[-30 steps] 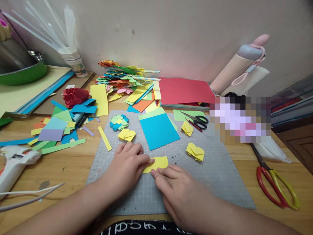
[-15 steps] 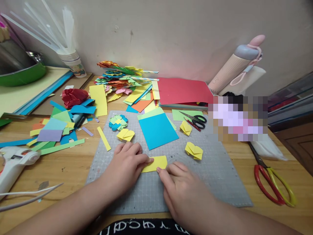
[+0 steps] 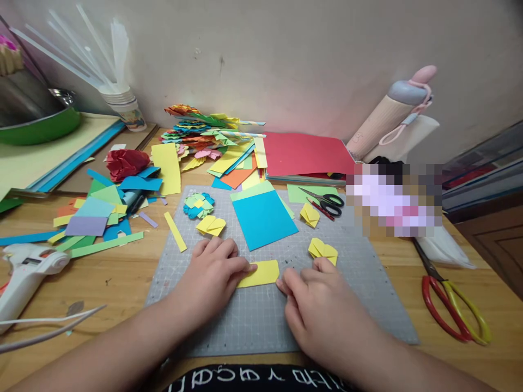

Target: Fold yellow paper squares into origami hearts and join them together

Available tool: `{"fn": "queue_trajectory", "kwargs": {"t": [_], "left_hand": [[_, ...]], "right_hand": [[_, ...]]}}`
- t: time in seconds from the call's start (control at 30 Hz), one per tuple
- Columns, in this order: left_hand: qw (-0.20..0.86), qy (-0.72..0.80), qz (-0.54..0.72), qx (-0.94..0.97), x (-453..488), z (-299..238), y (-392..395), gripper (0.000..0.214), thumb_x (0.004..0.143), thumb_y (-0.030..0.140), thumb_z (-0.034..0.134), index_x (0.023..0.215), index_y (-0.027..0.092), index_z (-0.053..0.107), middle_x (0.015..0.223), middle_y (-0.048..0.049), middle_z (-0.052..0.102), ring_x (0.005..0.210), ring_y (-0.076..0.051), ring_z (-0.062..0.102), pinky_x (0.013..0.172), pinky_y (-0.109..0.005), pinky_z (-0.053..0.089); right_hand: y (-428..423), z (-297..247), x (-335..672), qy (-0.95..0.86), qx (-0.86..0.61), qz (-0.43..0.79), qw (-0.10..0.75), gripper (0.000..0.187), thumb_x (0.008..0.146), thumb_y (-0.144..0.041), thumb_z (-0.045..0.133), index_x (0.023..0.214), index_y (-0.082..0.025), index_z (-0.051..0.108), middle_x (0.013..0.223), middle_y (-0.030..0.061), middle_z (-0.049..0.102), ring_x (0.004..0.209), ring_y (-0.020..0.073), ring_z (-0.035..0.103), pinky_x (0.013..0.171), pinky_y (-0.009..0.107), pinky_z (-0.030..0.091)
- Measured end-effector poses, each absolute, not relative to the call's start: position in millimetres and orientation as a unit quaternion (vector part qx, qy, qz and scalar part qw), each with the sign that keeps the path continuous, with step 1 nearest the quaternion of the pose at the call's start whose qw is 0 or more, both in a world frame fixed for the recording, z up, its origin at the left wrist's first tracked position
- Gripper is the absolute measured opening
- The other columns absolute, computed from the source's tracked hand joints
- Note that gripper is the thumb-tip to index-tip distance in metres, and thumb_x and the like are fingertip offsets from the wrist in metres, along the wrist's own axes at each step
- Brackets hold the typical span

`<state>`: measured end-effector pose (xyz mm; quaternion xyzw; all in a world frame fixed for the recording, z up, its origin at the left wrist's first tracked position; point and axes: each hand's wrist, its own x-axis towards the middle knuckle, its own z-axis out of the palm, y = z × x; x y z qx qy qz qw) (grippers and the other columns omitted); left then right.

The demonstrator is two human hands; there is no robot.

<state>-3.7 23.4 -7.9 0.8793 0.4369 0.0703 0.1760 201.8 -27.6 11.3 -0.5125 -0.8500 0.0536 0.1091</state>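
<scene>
A folded strip of yellow paper (image 3: 261,273) lies flat on the grey cutting mat (image 3: 229,337). My left hand (image 3: 214,272) presses down its left end with thumb and fingers, hiding that part. At the strip's lower right corner is my right hand (image 3: 316,299), thumb and bent fingers drawn together, with nothing visible in them. Just beyond its fingertips sits a folded yellow paper heart (image 3: 322,250). Two similar folded pieces rest on the mat, a yellow one (image 3: 211,225) at left and another yellow one (image 3: 309,215) near the scissors. A blue paper square (image 3: 263,218) lies beyond the strip.
Small black scissors (image 3: 327,201) lie at the mat's far edge. Large red-and-yellow-handled scissors (image 3: 453,310) are at right. Left are paper scraps (image 3: 87,220) and a white glue gun (image 3: 30,272). Paper flowers (image 3: 200,130), a red sheet (image 3: 306,152) and a pink bottle (image 3: 386,114) stand behind.
My right hand has slid right along the strip's near edge to its corner, fingers now close to the yellow heart. My left hand stays put. The view has shifted slightly.
</scene>
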Motion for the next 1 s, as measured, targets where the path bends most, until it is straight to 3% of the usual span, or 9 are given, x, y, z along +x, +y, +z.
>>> {"fn": "queue_trajectory", "kwargs": {"t": [0.2,0.33,0.43,0.57,0.67,0.73,0.83,1.0], "left_hand": [[0.202,0.421,0.100,0.879,-7.7,-9.2,21.9,0.019,0.093,0.033,0.047,0.089,0.027,0.065,0.087,-0.0008,0.054,0.085,-0.020,0.045,0.078,-0.038,0.029],[0.222,0.387,0.111,0.888,-9.5,-7.5,20.6,0.026,0.082,0.044,0.062,0.103,0.029,0.062,0.101,-0.0021,0.055,0.097,-0.023,0.047,0.086,-0.043,0.030],[0.221,0.375,0.109,0.894,-8.6,-6.5,20.8,0.025,0.083,0.039,0.063,0.104,0.028,0.060,0.107,-0.0022,0.057,0.101,-0.024,0.048,0.090,-0.045,0.029],[0.238,0.366,0.142,0.888,-8.0,-4.2,20.6,0.012,0.086,0.025,0.057,0.098,0.026,0.061,0.103,-0.0008,0.061,0.098,-0.020,0.053,0.091,-0.044,0.030],[0.312,0.374,0.207,0.848,-8.8,-2.2,19.2,0.008,0.086,0.024,0.056,0.090,0.024,0.062,0.092,-0.0002,0.065,0.090,-0.018,0.056,0.086,-0.040,0.036],[0.413,0.411,0.213,0.784,-8.4,-1.4,17.7,0.010,0.084,0.029,0.057,0.081,0.021,0.062,0.078,-0.0002,0.064,0.076,-0.016,0.057,0.073,-0.034,0.041],[0.545,0.462,0.175,0.678,-5.2,-1.0,14.9,0.018,0.080,0.034,0.059,0.071,0.018,0.058,0.064,0.0014,0.058,0.061,-0.013,0.051,0.057,-0.026,0.039],[0.602,0.461,0.174,0.629,-0.3,-1.8,12.4,0.022,0.078,0.037,0.060,0.068,0.018,0.055,0.062,0.0025,0.051,0.060,-0.012,0.045,0.055,-0.024,0.035]], "right_hand": [[-9.2,-6.8,203.4,-0.825,-0.499,0.167,0.207,0.011,0.085,-0.013,0.042,0.084,-0.017,0.053,0.067,0.0008,0.059,0.063,0.0165,0.048,0.068,0.032,0.031],[-5.6,-7.2,201.9,-0.844,-0.465,0.208,0.168,0.009,0.085,-0.024,0.054,0.093,-0.018,0.055,0.088,0.0034,0.060,0.082,0.0196,0.050,0.072,0.032,0.035],[-4.9,-6.3,202.7,-0.866,-0.442,0.196,0.127,0.013,0.086,-0.028,0.058,0.094,-0.018,0.057,0.096,0.0046,0.059,0.088,0.0203,0.050,0.075,0.034,0.038],[-4.6,-11.0,204.3,-0.864,-0.417,0.215,0.180,0.015,0.092,-0.020,0.047,0.083,-0.017,0.059,0.084,0.0041,0.060,0.079,0.0174,0.051,0.072,0.033,0.040],[-6.7,-12.2,202.3,-0.778,-0.440,0.355,0.274,0.013,0.088,-0.017,0.050,0.076,-0.017,0.057,0.075,0.0022,0.059,0.071,0.0142,0.053,0.066,0.029,0.042],[-8.2,-10.1,199.5,-0.671,-0.470,0.490,0.298,0.011,0.084,-0.019,0.052,0.073,-0.017,0.053,0.068,-0.0004,0.055,0.061,0.0118,0.051,0.056,0.025,0.041],[-9.3,-5.2,195.8,-0.556,-0.460,0.635,0.274,0.010,0.081,-0.025,0.053,0.075,-0.018,0.049,0.062,-0.0040,0.048,0.053,0.0093,0.046,0.048,0.021,0.038],[-11.0,-4.0,194.9,-0.572,-0.428,0.660,0.233,0.017,0.084,-0.032,0.051,0.074,-0.018,0.049,0.060,-0.0044,0.044,0.051,0.0091,0.043,0.046,0.020,0.035]]}}
